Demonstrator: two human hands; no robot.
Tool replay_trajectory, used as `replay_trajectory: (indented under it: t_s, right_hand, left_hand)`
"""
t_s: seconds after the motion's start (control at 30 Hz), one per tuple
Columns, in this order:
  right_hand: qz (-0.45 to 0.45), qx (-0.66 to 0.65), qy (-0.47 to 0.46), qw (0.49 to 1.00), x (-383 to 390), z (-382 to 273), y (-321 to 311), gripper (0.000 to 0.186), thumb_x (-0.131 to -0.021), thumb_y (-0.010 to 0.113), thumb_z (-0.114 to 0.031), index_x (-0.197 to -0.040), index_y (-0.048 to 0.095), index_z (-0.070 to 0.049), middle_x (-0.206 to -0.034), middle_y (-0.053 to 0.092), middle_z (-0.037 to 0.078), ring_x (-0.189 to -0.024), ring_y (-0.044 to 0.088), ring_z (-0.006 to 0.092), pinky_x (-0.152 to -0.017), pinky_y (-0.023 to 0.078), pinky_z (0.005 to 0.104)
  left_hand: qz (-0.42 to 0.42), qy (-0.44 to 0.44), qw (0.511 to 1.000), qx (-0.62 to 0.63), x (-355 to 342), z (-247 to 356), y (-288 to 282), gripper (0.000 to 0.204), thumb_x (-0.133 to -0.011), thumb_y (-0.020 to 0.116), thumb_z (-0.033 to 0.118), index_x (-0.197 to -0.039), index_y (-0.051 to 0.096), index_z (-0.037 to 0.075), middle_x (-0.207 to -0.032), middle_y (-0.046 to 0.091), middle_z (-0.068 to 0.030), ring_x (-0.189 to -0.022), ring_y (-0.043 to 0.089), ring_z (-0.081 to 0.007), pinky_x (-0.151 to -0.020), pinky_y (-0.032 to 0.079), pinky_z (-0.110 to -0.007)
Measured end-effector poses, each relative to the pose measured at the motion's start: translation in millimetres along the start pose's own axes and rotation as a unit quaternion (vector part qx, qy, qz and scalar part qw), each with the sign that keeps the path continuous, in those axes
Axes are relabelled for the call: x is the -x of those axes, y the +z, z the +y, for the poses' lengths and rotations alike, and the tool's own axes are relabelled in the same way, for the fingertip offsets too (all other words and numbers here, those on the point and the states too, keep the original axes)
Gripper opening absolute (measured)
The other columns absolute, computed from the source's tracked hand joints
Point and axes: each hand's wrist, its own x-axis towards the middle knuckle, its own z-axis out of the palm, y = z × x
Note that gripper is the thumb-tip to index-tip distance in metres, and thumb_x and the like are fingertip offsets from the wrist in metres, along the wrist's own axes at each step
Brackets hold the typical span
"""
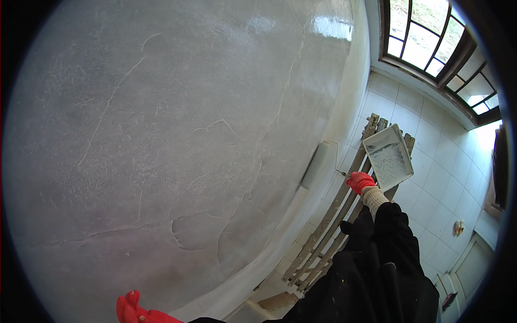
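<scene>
A large grey, cracked surface (177, 107) fills the left and middle of the head view, with a pale band along its right edge. In a red glove, my right hand (361, 182) grips the handle of a paint roller (318, 161), whose sleeve lies against the grey surface near that edge. Just right of the hand, a white paint tray (389, 153) with greyish residue rests on wooden slats. At the bottom, my red-gloved left hand (141, 309) is raised near the surface, fingers apart and holding nothing.
A long slatted wooden bench or scaffold (301, 269) runs below the roller, above a white tiled floor (436, 177). Windows with dark frames (420, 32) are at the upper right, and a small light-brown object (458, 227) lies on the tiles. A pale door (471, 258) is at the lower right.
</scene>
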Motion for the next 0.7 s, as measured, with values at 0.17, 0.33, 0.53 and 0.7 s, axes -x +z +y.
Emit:
replay_trajectory:
  t_s: [0.17,0.33,0.53,0.7]
  right_hand:
    - [0.001,0.025,-0.003,1.0,-3,6,-5,0.041,-0.08,0.056,-0.039,-0.09,0.066,-0.001,-0.09,0.065,0.02,-0.089,0.062,0.0351,-0.076,0.049,0.0439]
    - [0.056,-0.037,-0.077,0.995,21,15,-9,0.038,-0.081,0.057,-0.038,-0.091,0.06,-0.001,-0.08,0.063,0.022,-0.082,0.061,0.0379,-0.07,0.047,0.0473]
    - [0.12,-0.068,-0.125,0.983,69,-4,-47,0.035,-0.082,0.056,-0.038,-0.084,0.053,-0.004,-0.076,0.06,0.022,-0.076,0.058,0.0413,-0.066,0.045,0.0495]
    - [0.156,-0.096,-0.175,0.967,118,-45,-96,0.031,-0.081,0.06,-0.035,-0.082,0.052,-0.005,-0.07,0.058,0.022,-0.072,0.057,0.0422,-0.061,0.044,0.0498]
  left_hand:
    - [-0.026,-0.016,0.999,-0.016,6,-5,2,0.03,-0.091,0.039,0.012,-0.109,0.051,-0.009,-0.111,0.05,-0.0242,-0.087,0.058,-0.0341,-0.08,0.049,-0.042]
    - [-0.025,-0.033,0.999,0.021,4,0,5,0.029,-0.092,0.037,0.011,-0.108,0.05,-0.009,-0.112,0.048,-0.0242,-0.089,0.057,-0.0331,-0.08,0.049,-0.042]
    - [-0.004,-0.029,0.999,0.023,-3,-9,-5,0.028,-0.093,0.036,0.011,-0.109,0.05,-0.007,-0.113,0.048,-0.0225,-0.094,0.056,-0.0318,-0.082,0.05,-0.042]
    - [0.053,-0.043,0.99,0.124,0,-13,-28,0.028,-0.094,0.04,0.014,-0.114,0.05,-0.002,-0.119,0.044,-0.0193,-0.103,0.053,-0.03,-0.086,0.049,-0.041]
